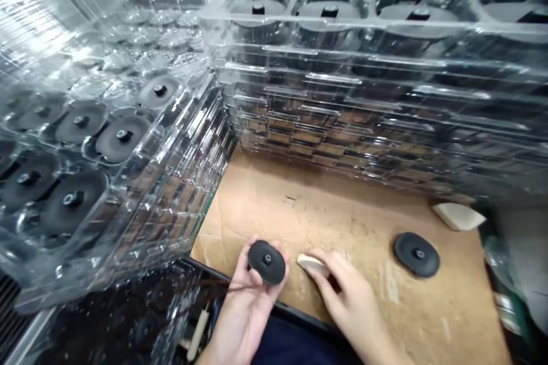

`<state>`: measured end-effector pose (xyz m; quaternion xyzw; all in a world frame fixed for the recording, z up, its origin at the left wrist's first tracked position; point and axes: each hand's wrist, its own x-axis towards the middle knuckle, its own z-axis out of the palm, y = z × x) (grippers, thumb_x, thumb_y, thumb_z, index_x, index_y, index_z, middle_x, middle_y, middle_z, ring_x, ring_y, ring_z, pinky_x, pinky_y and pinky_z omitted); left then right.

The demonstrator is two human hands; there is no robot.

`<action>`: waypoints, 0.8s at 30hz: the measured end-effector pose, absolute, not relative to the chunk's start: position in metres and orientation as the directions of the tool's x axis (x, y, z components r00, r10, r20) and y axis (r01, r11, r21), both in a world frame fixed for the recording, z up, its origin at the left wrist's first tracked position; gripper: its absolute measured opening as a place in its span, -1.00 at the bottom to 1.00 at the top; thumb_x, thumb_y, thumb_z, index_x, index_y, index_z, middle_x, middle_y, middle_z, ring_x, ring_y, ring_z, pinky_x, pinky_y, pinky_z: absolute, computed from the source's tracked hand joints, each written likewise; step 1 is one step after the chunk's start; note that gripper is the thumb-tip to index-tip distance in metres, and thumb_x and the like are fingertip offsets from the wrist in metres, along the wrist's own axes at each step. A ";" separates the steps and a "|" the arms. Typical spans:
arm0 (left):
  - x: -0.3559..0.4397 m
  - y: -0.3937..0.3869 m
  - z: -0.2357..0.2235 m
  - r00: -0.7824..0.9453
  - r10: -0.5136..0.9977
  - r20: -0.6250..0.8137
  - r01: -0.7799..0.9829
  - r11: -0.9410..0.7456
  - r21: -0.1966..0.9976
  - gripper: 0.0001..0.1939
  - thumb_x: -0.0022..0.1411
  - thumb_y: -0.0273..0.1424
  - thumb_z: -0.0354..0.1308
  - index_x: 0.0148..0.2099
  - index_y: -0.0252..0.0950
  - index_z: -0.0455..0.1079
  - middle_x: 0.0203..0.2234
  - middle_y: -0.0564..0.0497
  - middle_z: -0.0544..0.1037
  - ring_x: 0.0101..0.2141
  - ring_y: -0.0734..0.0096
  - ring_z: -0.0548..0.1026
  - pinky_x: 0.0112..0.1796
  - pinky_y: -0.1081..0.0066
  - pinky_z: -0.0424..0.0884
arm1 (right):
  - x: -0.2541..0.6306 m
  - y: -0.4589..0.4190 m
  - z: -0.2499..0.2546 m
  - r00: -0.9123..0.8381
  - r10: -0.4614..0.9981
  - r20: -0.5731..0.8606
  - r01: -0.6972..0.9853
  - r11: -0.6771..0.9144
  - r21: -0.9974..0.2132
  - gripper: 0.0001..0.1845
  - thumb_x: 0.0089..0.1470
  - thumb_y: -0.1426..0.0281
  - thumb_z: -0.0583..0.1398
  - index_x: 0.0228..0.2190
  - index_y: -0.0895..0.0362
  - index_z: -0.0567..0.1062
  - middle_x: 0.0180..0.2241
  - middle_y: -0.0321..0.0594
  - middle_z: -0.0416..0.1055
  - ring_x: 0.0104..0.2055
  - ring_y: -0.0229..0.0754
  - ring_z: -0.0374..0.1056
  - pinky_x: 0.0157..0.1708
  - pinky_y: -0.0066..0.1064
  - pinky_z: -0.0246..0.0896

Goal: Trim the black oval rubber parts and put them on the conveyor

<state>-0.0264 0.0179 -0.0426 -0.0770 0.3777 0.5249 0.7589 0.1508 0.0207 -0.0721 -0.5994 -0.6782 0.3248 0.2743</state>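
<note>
My left hand [249,296] is closed around the edge of a black oval disc [264,269], which has a small round post at its centre facing up. Just to the right, my right hand [349,293] pinches a pale, thin pad [311,264] between thumb and fingers. A small gap separates the pad from the disc. Farther right, a second black oval disc [416,255] lies on the brown cardboard [342,211], post side up. Near the cardboard's right edge rests a cream wedge-shaped block [459,215].
A tall stack of clear plastic trays [363,97] stands at the back, with black discs in its top pockets. Another stack of clear trays [171,165] rises on the left, also holding several discs. A white handle-like stick [198,335] is at the lower left.
</note>
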 end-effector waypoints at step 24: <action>-0.013 0.016 -0.059 0.008 0.754 -0.656 -0.747 0.441 0.497 -0.47 -0.10 -0.41 0.33 -0.04 -0.16 0.29 -0.03 -0.08 0.45 0.02 0.22 0.35 -0.03 0.37 0.31 | 0.121 0.038 -0.034 -0.209 0.951 -0.228 0.541 -0.082 -0.837 -0.77 0.13 0.38 0.00 -0.30 0.13 0.44 -0.36 -0.18 0.50 -0.37 -0.20 0.43 -0.36 -0.43 0.32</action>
